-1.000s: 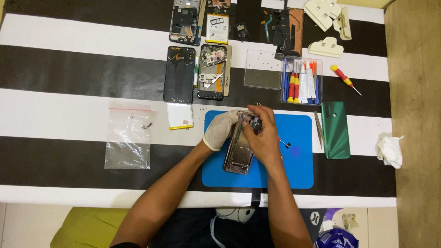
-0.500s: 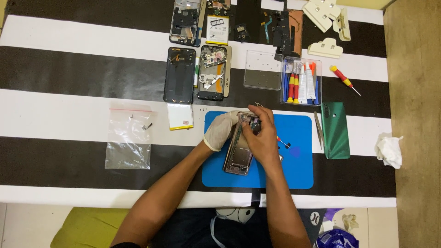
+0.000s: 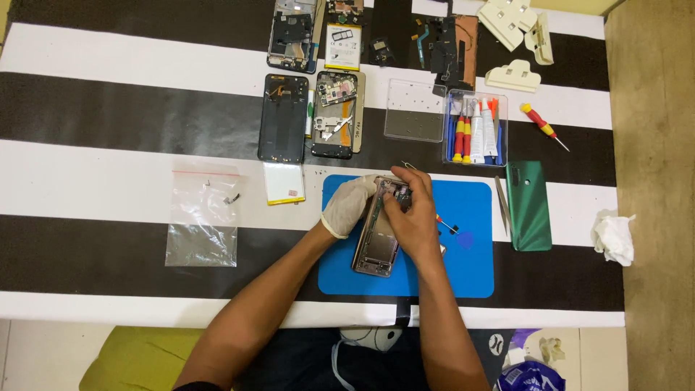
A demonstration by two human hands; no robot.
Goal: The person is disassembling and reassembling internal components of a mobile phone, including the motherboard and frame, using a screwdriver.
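While the gloved left hand (image 3: 350,204) grips the opened phone (image 3: 378,242), the right hand (image 3: 410,217) pinches its top.

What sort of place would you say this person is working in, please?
Most likely a phone repair bench: an opened phone lies on a blue work mat, with other dismantled phones and a clear box of small screwdrivers on the striped table.

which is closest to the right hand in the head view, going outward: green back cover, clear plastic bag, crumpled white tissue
From the right hand on the opened phone:
1. Green back cover, just off the blue mat's right edge.
2. Crumpled white tissue, far right, at the table's edge.
3. Clear plastic bag, far left, beyond the gloved left hand.
The last two are close, the bag slightly farther.
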